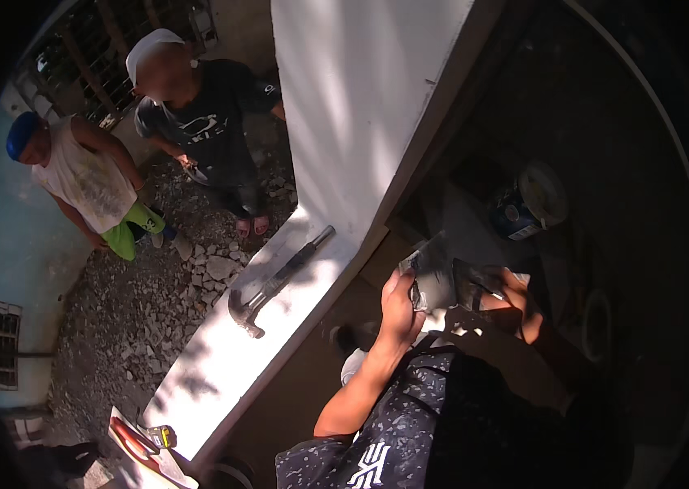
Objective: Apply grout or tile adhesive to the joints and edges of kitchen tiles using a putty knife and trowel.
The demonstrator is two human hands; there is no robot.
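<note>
In front of my body, my left hand (399, 308) is closed around the edge of a flat, grey-smeared scraper blade (434, 284). Just to its right, my right hand (517, 306) is in shadow, its fingers bent around a dark, broad-bladed scraper (472, 285). The two blades are close together at chest height; whether they touch I cannot tell. Their handles are mostly hidden. A claw hammer (279, 281) lies on the white ledge (222, 367) to the left of my hands.
A plastering trowel (136, 444) with a red handle and a yellow-black tape measure (163, 436) sit at the ledge's near end. A bucket (528, 204) stands in shadow at right. Beyond the ledge, two people (214, 130) stand on rubble (157, 326). A white pillar (344, 106) rises ahead.
</note>
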